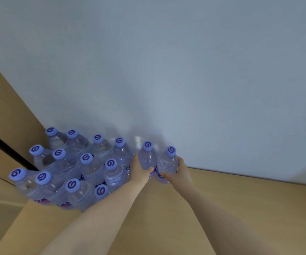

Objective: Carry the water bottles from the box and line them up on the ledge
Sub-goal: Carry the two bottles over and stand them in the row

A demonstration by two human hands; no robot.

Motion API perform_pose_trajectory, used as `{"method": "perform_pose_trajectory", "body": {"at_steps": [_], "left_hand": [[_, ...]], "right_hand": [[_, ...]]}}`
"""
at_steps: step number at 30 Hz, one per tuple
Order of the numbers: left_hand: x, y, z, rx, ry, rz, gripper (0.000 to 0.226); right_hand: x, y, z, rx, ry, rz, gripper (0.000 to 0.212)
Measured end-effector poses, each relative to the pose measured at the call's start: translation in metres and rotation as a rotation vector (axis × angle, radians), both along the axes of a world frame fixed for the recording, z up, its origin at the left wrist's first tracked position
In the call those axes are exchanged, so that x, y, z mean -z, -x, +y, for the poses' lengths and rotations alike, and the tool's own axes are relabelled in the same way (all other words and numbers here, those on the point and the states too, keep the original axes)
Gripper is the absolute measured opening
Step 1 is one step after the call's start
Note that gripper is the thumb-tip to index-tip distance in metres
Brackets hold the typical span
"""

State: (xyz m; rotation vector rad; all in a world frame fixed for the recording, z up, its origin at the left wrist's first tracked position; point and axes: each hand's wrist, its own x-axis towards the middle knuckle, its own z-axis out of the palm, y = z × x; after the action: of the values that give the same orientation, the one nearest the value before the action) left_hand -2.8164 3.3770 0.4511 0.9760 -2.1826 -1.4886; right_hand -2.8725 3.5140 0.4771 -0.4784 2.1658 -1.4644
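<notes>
Several clear water bottles (85, 168) with purple caps stand in rows on the tan wooden ledge (240, 208), packed against the white wall at the left. My left hand (139, 172) grips one upright bottle (147, 157) at the right end of the group. Just beside it, my right hand (180, 170) grips a second upright bottle (168, 161). Both held bottles are close to the wall, and my hands hide their bases. The box is out of view.
The white wall (185, 70) rises directly behind the bottles. A tan panel (6, 107) with a dark gap slants up at the left. To the right of my hands the ledge runs on along the wall.
</notes>
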Motion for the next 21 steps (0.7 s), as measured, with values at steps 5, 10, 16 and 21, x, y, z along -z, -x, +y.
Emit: {"method": "perform_pose_trajectory", "body": {"at_steps": [5,10,16,21], "left_hand": [[0.001,-0.013,0.002,-0.045,-0.046,0.043,0.045],[0.000,-0.021,0.004,-0.026,-0.109,-0.012,0.039],[-0.007,-0.016,0.004,0.008,-0.004,-0.112,0.017],[-0.007,-0.018,0.012,-0.068,0.002,-0.156,0.028]], "right_hand": [[0.004,0.002,0.005,-0.003,-0.049,0.048,0.032],[0.016,0.005,0.007,-0.022,-0.086,0.029,0.028],[0.022,0.004,0.007,-0.032,-0.109,0.067,0.030],[0.023,0.004,0.005,-0.047,-0.071,0.063,0.025]]}}
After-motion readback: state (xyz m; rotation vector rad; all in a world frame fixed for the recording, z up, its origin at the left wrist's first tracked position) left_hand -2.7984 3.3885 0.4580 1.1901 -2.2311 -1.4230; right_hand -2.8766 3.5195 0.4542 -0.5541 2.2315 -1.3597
